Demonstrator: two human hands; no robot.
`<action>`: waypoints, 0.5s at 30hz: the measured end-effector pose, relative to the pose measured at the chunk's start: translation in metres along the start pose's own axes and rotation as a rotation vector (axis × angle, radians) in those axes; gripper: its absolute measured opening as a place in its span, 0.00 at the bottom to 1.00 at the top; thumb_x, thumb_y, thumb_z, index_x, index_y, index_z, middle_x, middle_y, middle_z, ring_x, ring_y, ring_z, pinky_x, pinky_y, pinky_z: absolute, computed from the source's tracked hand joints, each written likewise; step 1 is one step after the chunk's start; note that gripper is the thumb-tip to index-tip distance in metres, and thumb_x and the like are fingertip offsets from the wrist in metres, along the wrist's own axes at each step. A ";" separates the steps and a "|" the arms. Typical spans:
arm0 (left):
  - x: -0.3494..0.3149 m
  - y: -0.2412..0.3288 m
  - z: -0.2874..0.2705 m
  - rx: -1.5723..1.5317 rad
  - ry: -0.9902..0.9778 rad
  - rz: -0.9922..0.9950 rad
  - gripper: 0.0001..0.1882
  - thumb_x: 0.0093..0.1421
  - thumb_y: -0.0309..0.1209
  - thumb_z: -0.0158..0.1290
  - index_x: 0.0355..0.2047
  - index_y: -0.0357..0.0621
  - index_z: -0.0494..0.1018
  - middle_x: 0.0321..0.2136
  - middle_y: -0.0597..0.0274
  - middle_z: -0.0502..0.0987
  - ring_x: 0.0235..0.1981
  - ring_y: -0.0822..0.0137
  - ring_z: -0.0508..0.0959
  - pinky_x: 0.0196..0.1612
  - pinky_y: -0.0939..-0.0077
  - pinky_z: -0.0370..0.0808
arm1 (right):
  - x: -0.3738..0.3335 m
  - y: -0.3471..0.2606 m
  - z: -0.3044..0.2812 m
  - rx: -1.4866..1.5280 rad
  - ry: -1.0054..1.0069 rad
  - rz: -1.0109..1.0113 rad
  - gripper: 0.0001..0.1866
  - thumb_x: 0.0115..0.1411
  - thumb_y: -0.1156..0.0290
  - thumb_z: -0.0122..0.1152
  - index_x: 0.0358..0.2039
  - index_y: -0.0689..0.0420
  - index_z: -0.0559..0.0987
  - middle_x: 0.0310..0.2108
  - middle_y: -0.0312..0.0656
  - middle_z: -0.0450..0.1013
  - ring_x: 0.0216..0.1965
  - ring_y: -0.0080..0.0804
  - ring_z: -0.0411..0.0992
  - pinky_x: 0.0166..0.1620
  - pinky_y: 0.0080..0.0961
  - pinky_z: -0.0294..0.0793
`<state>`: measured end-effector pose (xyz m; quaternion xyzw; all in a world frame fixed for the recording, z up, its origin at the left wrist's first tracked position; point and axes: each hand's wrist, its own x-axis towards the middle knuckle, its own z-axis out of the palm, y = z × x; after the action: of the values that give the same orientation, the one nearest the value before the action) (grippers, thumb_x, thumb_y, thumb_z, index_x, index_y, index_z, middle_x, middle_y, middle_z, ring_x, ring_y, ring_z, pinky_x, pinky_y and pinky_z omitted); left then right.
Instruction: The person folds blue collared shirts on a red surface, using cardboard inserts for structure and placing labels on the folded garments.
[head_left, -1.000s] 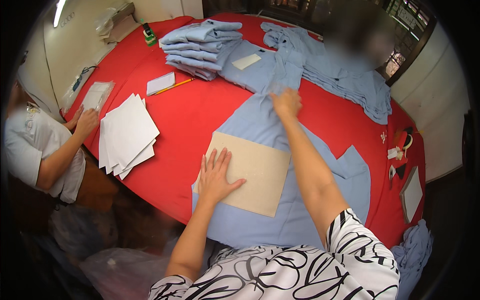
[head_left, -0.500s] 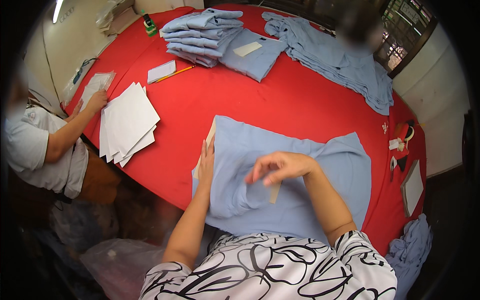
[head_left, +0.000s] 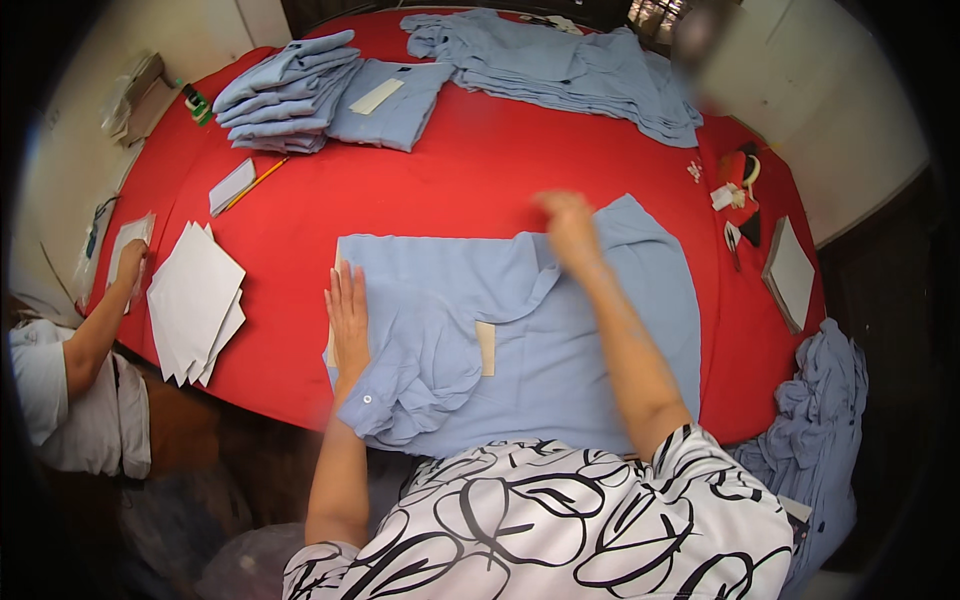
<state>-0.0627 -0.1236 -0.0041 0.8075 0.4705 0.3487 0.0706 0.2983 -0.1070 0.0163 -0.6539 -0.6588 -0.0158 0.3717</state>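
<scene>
A light blue shirt (head_left: 520, 370) lies partly folded on the red-covered table in front of me. My left hand (head_left: 350, 315) rests flat with fingers stretched on its left edge, where a beige card (head_left: 338, 258) peeks out. By that forearm, a bunched sleeve ends in a buttoned cuff (head_left: 368, 398). Another narrow beige piece (head_left: 487, 348) shows midway across the cloth. My right hand (head_left: 570, 225) is over the shirt's far edge, right of the middle, beside a raised fold. Motion smears its fingers, so whether they grip any fabric is unclear.
Folded blue shirts (head_left: 290, 95) are stacked far left; more lie spread (head_left: 560, 65) at the back. White sheets (head_left: 195, 300) sit left, near a co-worker's hand (head_left: 133, 260) on a clear packet. Scissors (head_left: 733, 245), tape (head_left: 752, 172) and a pad (head_left: 790, 275) lie right. Blue garments (head_left: 820, 420) hang lower right.
My right hand has swung up and away from the shirt's middle to its far edge. The sleeve now lies leftward with its cuff showing. The whole view has shifted.
</scene>
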 end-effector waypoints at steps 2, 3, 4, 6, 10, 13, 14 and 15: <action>0.003 0.000 -0.006 0.092 -0.187 0.064 0.46 0.51 0.51 0.58 0.66 0.44 0.59 0.66 0.53 0.59 0.68 0.44 0.53 0.70 0.48 0.43 | 0.007 0.063 -0.034 -0.493 0.048 0.147 0.29 0.52 0.85 0.48 0.52 0.48 0.78 0.58 0.42 0.70 0.60 0.47 0.63 0.62 0.43 0.61; 0.004 -0.002 -0.004 0.054 -0.196 0.068 0.43 0.50 0.51 0.58 0.64 0.43 0.62 0.64 0.54 0.62 0.68 0.45 0.54 0.70 0.48 0.44 | 0.000 0.094 -0.049 -0.540 0.015 0.129 0.27 0.53 0.84 0.49 0.52 0.47 0.78 0.57 0.42 0.71 0.59 0.47 0.63 0.61 0.44 0.61; 0.004 -0.005 0.002 0.013 -0.208 0.070 0.41 0.50 0.51 0.58 0.61 0.43 0.66 0.63 0.56 0.65 0.67 0.45 0.56 0.70 0.48 0.44 | -0.009 0.121 -0.062 -0.589 -0.022 0.113 0.26 0.54 0.83 0.50 0.51 0.46 0.78 0.55 0.41 0.71 0.57 0.47 0.63 0.60 0.44 0.61; 0.000 -0.013 0.007 -0.061 -0.182 0.061 0.37 0.50 0.50 0.58 0.57 0.41 0.71 0.59 0.57 0.70 0.66 0.45 0.58 0.70 0.48 0.44 | -0.016 0.137 -0.086 -0.595 -0.091 0.162 0.22 0.53 0.81 0.54 0.48 0.48 0.78 0.49 0.42 0.72 0.53 0.47 0.64 0.56 0.45 0.62; -0.007 -0.020 0.008 -0.140 -0.104 0.049 0.33 0.49 0.46 0.59 0.52 0.39 0.74 0.55 0.55 0.74 0.64 0.46 0.62 0.70 0.49 0.46 | -0.054 0.124 -0.136 -0.583 0.179 0.154 0.11 0.51 0.77 0.59 0.37 0.53 0.76 0.40 0.41 0.72 0.48 0.45 0.65 0.51 0.44 0.63; -0.005 -0.015 0.002 -0.193 -0.082 0.036 0.31 0.48 0.42 0.61 0.51 0.39 0.75 0.54 0.54 0.75 0.63 0.46 0.64 0.70 0.51 0.46 | -0.122 0.095 -0.185 -0.561 0.419 0.106 0.11 0.48 0.77 0.62 0.33 0.54 0.73 0.38 0.39 0.71 0.47 0.44 0.65 0.51 0.42 0.62; -0.004 -0.014 0.002 -0.226 -0.077 0.031 0.30 0.48 0.40 0.61 0.50 0.39 0.76 0.54 0.54 0.75 0.63 0.46 0.65 0.70 0.52 0.46 | -0.150 0.090 -0.194 -0.579 0.415 0.156 0.11 0.48 0.79 0.61 0.33 0.55 0.72 0.38 0.39 0.71 0.46 0.43 0.65 0.51 0.42 0.62; -0.005 -0.016 0.003 -0.240 -0.083 0.020 0.29 0.47 0.39 0.62 0.50 0.39 0.76 0.54 0.53 0.75 0.63 0.46 0.65 0.71 0.53 0.46 | -0.174 0.084 -0.201 -0.596 0.406 0.204 0.11 0.48 0.80 0.60 0.33 0.55 0.72 0.37 0.39 0.70 0.46 0.43 0.65 0.52 0.41 0.61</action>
<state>-0.0734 -0.1184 -0.0161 0.8117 0.4141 0.3693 0.1825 0.4432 -0.3447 0.0338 -0.7791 -0.4697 -0.2992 0.2879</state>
